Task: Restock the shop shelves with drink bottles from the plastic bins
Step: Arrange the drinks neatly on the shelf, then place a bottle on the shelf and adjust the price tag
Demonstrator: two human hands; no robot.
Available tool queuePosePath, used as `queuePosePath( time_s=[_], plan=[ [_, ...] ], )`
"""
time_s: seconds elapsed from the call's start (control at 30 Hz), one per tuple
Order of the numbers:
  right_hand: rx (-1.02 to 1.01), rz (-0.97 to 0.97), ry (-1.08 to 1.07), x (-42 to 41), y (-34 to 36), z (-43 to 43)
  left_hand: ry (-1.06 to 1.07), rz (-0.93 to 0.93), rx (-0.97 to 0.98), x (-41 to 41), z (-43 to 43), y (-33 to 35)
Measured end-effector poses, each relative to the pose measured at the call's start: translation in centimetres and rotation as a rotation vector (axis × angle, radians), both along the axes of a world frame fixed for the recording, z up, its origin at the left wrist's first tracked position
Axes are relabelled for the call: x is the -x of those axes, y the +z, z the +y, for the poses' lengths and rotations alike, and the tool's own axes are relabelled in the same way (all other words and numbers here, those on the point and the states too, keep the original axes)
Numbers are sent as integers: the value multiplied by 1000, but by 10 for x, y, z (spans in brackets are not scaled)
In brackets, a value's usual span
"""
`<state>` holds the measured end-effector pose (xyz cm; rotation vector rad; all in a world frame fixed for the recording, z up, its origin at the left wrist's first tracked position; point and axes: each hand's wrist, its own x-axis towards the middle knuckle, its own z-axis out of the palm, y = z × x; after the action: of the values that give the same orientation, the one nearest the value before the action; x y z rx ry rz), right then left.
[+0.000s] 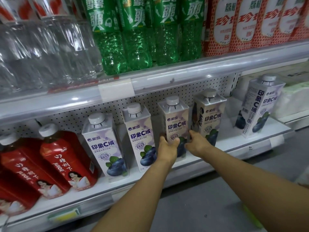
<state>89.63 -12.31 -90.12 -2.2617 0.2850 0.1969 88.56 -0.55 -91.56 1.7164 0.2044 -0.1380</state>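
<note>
Several square white blueberry drink bottles stand in a row on the lower shelf [217,149]. My left hand [168,149] grips the third blueberry bottle [175,123] low on its front, thumb on the right side and fingers on its left edge. My right hand [196,143] reaches between that bottle and the fourth blueberry bottle [209,118], fingers curled against the third bottle's right side. Bottles one [103,141] and two [138,131] stand to the left. A fifth blueberry bottle [258,108] stands apart at the right, turned sideways.
Red juice bottles [66,159] fill the shelf's left end. The upper shelf [167,77] carries clear water bottles [41,52], green soda bottles [133,34] and red-and-white cartons [242,22]. White packs [294,101] lie at far right. Grey floor [209,206] lies below.
</note>
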Motion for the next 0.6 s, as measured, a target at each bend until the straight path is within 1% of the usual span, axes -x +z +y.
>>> queuePosePath(
  time_s=[0.07, 0.1, 0.2, 0.27, 0.33, 0.5, 0.6],
  plan=[
    [114, 55, -38, 4, 5, -3, -10, 20, -14, 7, 3, -2],
    [114, 107, -49, 8, 9, -3, -14, 39, -18, 12, 7, -2],
    [-1, 233, 20, 25, 24, 1, -23, 76, 71, 25, 17, 2],
    [-131, 252, 127, 35, 33, 6, -29, 114, 118, 29, 24, 2],
    [-210, 255, 216, 43, 41, 12, -55, 125, 166, 36, 32, 5],
    [-241, 229, 299, 48, 47, 31, -53, 103, 180, 54, 59, 14],
    [-222, 213, 332, 49, 48, 46, -44, 93, 186, 62, 81, 19]
  ],
)
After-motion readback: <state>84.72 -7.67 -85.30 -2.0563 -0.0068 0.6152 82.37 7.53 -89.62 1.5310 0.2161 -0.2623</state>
